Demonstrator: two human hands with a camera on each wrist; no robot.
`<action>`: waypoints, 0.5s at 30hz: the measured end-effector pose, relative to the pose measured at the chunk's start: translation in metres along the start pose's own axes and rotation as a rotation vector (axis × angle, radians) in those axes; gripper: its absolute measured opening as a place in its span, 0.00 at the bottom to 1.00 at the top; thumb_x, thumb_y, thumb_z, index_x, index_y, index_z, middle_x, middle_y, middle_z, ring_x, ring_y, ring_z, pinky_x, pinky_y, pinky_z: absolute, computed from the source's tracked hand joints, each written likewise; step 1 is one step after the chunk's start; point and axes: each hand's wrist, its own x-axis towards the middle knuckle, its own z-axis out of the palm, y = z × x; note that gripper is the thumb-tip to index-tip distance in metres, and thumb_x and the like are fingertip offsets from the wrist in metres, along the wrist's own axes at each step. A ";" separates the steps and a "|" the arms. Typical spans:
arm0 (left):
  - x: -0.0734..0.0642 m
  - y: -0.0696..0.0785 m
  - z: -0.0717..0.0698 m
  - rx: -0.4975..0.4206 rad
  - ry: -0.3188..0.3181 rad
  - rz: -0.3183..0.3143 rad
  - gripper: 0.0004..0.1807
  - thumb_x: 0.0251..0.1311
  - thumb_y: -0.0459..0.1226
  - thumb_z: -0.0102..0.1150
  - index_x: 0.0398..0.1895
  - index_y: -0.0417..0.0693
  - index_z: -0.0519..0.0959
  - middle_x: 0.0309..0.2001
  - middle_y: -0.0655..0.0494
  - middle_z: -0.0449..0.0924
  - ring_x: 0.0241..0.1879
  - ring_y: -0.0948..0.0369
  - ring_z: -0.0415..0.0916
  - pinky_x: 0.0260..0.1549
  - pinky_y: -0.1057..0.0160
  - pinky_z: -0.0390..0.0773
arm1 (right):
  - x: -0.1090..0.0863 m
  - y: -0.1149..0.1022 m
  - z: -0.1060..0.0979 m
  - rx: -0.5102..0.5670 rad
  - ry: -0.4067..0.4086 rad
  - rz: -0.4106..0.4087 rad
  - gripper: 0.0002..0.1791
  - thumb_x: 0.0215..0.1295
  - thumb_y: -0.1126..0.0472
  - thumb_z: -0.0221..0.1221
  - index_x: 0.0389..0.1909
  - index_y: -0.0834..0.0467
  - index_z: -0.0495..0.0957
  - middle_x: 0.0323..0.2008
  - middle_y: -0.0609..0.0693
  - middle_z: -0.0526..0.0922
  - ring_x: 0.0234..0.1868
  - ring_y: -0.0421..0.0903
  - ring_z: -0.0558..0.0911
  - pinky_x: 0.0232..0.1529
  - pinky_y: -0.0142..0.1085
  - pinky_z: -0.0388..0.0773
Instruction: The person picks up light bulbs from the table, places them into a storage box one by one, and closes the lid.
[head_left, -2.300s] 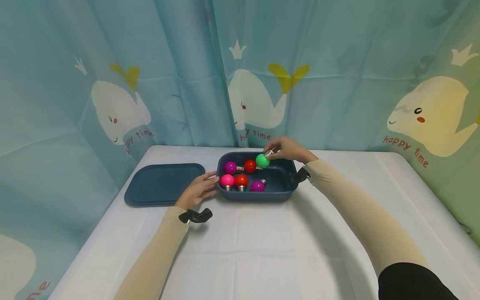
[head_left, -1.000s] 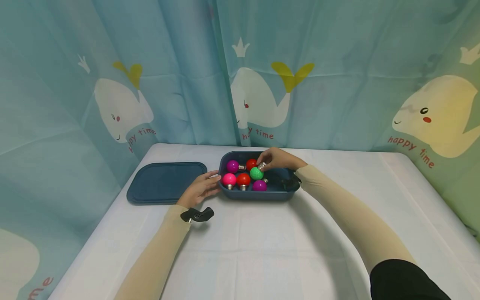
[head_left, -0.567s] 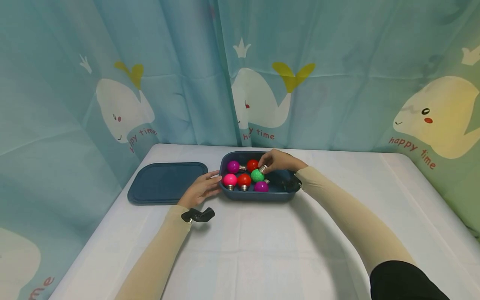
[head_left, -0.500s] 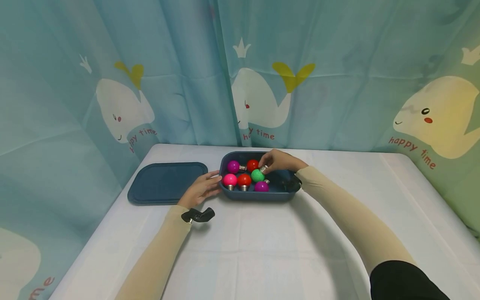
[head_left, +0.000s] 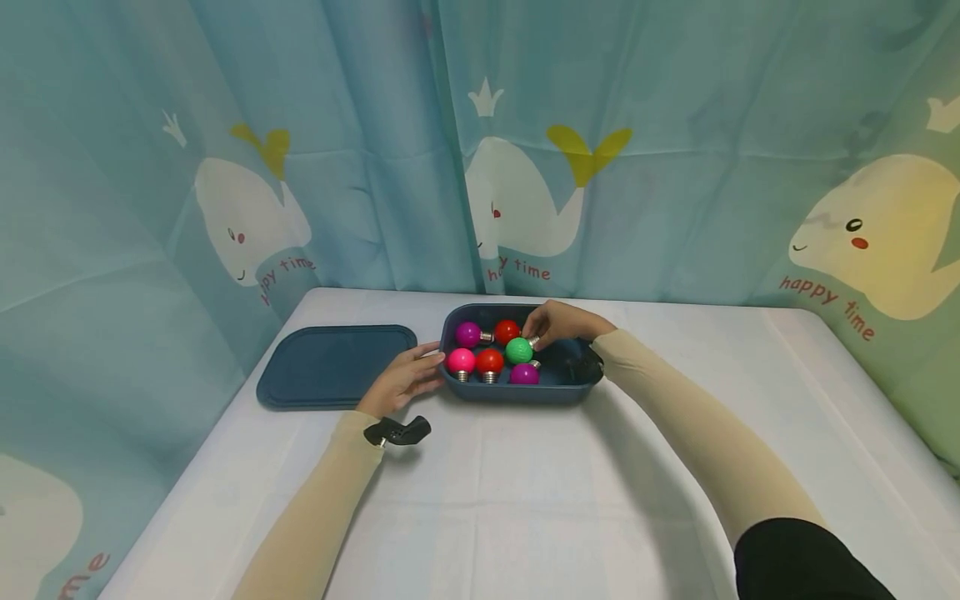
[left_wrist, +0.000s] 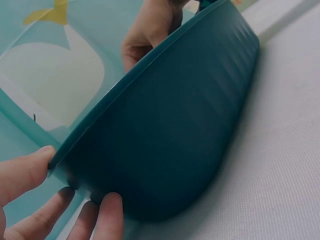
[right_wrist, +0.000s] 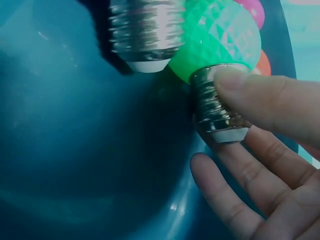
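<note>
My right hand [head_left: 562,320] pinches the metal screw base of a green faceted light bulb [head_left: 519,350] inside a dark blue box [head_left: 517,395]. In the right wrist view, the thumb [right_wrist: 265,95] lies on that base, with other fingers behind and below it. My left hand [head_left: 405,379] touches the box's left end. Its thumb meets the rim and the nearly straight fingers lie by the outer wall [left_wrist: 165,135] in the left wrist view. Around the green bulb lie red bulbs [head_left: 490,361], purple bulbs [head_left: 524,374] and a pink bulb [head_left: 461,360].
A dark blue lid [head_left: 337,367] lies flat on the white tablecloth [head_left: 525,500], left of the box. Behind the table hangs a blue curtain [head_left: 360,208] printed with whales. A second metal bulb base [right_wrist: 147,30] stands close to the green bulb in the right wrist view.
The right hand has brought the green bulb from the box's back edge down between the other bulbs. Its base has tipped from pointing up-right to nearly sideways. The left hand keeps its place.
</note>
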 end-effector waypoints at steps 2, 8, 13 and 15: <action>0.000 0.000 0.000 -0.002 0.000 0.001 0.30 0.68 0.34 0.48 0.72 0.41 0.53 0.69 0.41 0.59 0.54 0.60 0.72 0.64 0.51 0.67 | 0.000 -0.001 0.000 0.003 -0.008 0.003 0.12 0.52 0.74 0.63 0.39 0.67 0.80 0.41 0.59 0.83 0.39 0.44 0.81 0.47 0.37 0.82; 0.000 0.000 -0.001 -0.001 0.000 0.006 0.30 0.68 0.34 0.48 0.72 0.42 0.54 0.68 0.41 0.61 0.49 0.63 0.73 0.63 0.53 0.70 | 0.002 0.003 0.002 -0.015 -0.033 -0.035 0.11 0.52 0.75 0.63 0.38 0.69 0.79 0.39 0.60 0.83 0.39 0.44 0.81 0.46 0.38 0.83; 0.000 0.000 -0.001 0.003 0.000 -0.002 0.31 0.68 0.35 0.49 0.72 0.42 0.53 0.69 0.41 0.59 0.54 0.59 0.72 0.63 0.53 0.69 | 0.004 0.007 0.005 -0.019 -0.038 -0.038 0.11 0.53 0.75 0.62 0.38 0.68 0.79 0.40 0.60 0.83 0.39 0.46 0.82 0.46 0.38 0.83; 0.000 0.000 -0.001 0.003 0.003 -0.005 0.31 0.68 0.35 0.49 0.72 0.42 0.53 0.69 0.41 0.59 0.54 0.58 0.71 0.63 0.53 0.69 | 0.004 0.008 0.006 -0.017 -0.037 -0.044 0.11 0.53 0.75 0.62 0.39 0.69 0.79 0.40 0.61 0.83 0.40 0.48 0.82 0.46 0.39 0.83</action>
